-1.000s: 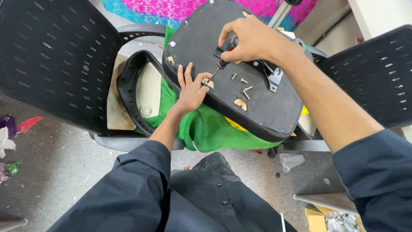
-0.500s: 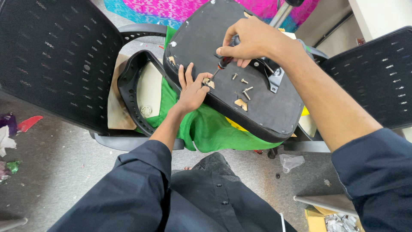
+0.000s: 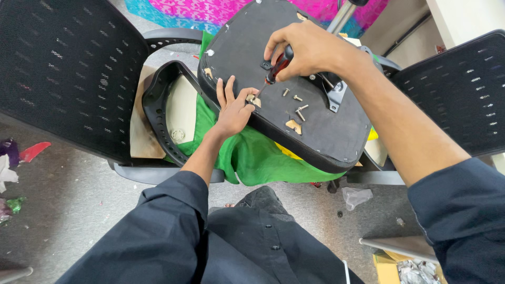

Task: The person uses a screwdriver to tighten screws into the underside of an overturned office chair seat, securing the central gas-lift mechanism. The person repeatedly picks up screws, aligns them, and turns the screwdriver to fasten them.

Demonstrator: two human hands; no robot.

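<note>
**Screwdriver on seat underside, left hand bracing**

Seat base [image 3: 315,131] is flipped, black underside up, tilted and resting across a chair frame on green cloth [image 3: 247,158]. Cloth looks like padding so the upholstered face doesn't scuff, my read.

Right hand [image 3: 307,50] is closed around the red-and-black handle of a screwdriver [image 3: 273,71], fingers wrapped tight, shaft angled down and left. Tip lands at a small tan bracket [image 3: 252,100] near the left edge of the underside. Steep grip from above suits pushing down while turning.

Left hand [image 3: 231,110] lies flat on the base, fingers extended and loosely spread, fingertips touching the bracket right beside the tip. Not gripping anything; likely pinning the bracket so it doesn't spin or slide on the sloped panel.

Loose screws [image 3: 297,105] sit on the panel just right of the tip, within easy reach. A second tan bracket [image 3: 293,126] lies nearer, unattached as far as I can tell. Grey metal mount plate [image 3: 334,92] and gas-lift column [image 3: 342,16] are further right and far.

Mesh backrest [image 3: 58,73] at left, another [image 3: 457,100] at right. Black armrest loop [image 3: 158,115] sits between the left mesh and the cloth. Floor has scraps of litter.
</note>
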